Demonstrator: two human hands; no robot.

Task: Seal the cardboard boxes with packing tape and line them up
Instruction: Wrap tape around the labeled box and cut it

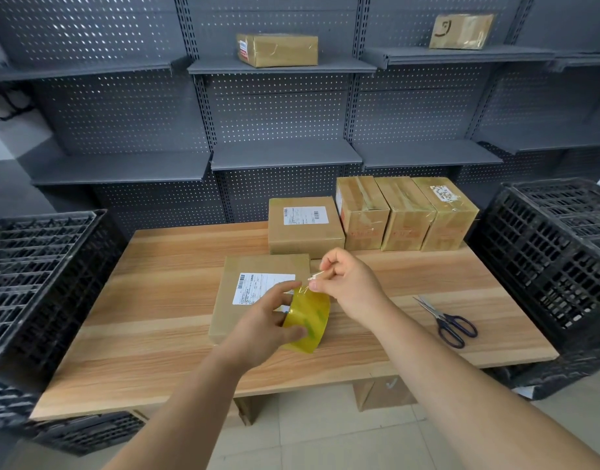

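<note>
Forearms, two, bare, entering from the lower edge and meeting over the middle of the surface (156,300).

Left hand (264,320): fingers and thumb curled round the tape roll (308,320), which is yellowish, translucent and held on edge above the surface.

Right hand (346,283): thumb and forefinger pinched on the tape end (315,275), lifted just clear of the roll's upper rim; other fingers curled.

Flat box (258,266): cardboard, white label on top, lying directly beneath and behind the left hand, partly hidden by it.

Labelled box (305,228): taller, just behind the flat box, label facing up.

Row of three boxes (405,215): at the back right of the surface, side by side and touching, glossy tape across their tops, beside the labelled box.

Scissors (451,322): dark handles, blades together, lying flat to the right of the right forearm, well apart from the boxes.

Black crates: one stack to the left (37,266), one to the right (546,249) of the surface.

Grey pegboard shelving (281,154) behind: two taped boxes on the upper shelves, one centre (278,49), one right (461,30).
</note>
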